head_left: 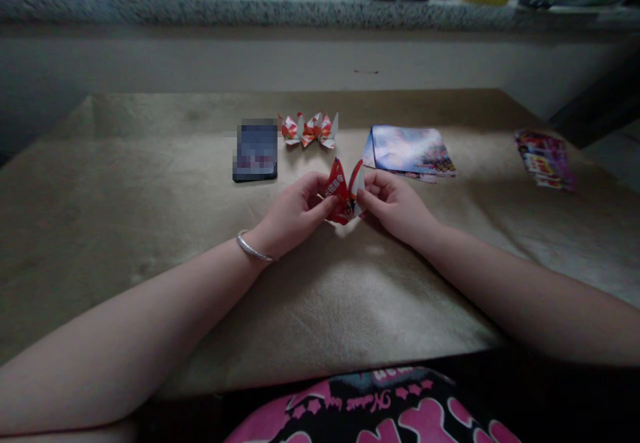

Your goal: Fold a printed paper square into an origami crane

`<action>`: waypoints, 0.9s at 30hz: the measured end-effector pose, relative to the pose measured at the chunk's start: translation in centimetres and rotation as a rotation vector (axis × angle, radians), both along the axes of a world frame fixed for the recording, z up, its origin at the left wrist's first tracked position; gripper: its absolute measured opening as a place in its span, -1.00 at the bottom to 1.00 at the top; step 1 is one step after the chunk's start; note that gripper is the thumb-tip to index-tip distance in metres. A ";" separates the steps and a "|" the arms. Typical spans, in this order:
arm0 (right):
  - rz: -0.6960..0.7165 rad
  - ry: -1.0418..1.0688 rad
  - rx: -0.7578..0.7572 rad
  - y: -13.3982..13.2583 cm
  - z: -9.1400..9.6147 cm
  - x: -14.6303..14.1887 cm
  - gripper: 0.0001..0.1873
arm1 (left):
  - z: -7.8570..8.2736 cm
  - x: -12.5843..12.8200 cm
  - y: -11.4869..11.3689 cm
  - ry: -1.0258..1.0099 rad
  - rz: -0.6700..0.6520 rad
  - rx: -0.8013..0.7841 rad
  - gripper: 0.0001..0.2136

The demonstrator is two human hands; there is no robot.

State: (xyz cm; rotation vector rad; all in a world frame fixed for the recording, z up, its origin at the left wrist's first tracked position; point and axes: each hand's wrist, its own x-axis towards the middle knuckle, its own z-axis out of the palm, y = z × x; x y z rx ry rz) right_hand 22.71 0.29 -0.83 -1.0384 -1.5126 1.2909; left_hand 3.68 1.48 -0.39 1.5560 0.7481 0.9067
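Between my two hands is a folded red and white paper piece (343, 196), with two upright points and some white print on its red side. My left hand (306, 208), a silver bangle at its wrist, pinches the piece's left side between thumb and fingers. On the opposite side my right hand (391, 203) grips the white-faced flap the same way. Fingertips behind the paper are partly hidden. Just beyond stand folded paper cranes (313, 131) in orange, red and white, close together in a row.
A dark, blurred-out flat object (256, 150) lies left of the cranes. Printed picture sheets (413, 150) are stacked to their right, and colourful printed papers (545, 160) lie at far right. Behind the cloth-covered table (165, 156), a stone ledge (300, 11) carries several items.
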 end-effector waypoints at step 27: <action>0.064 0.015 -0.010 0.0 -0.2 -0.4 -0.66 | -0.3 0.2 0.1 0.031 0.012 0.049 -0.55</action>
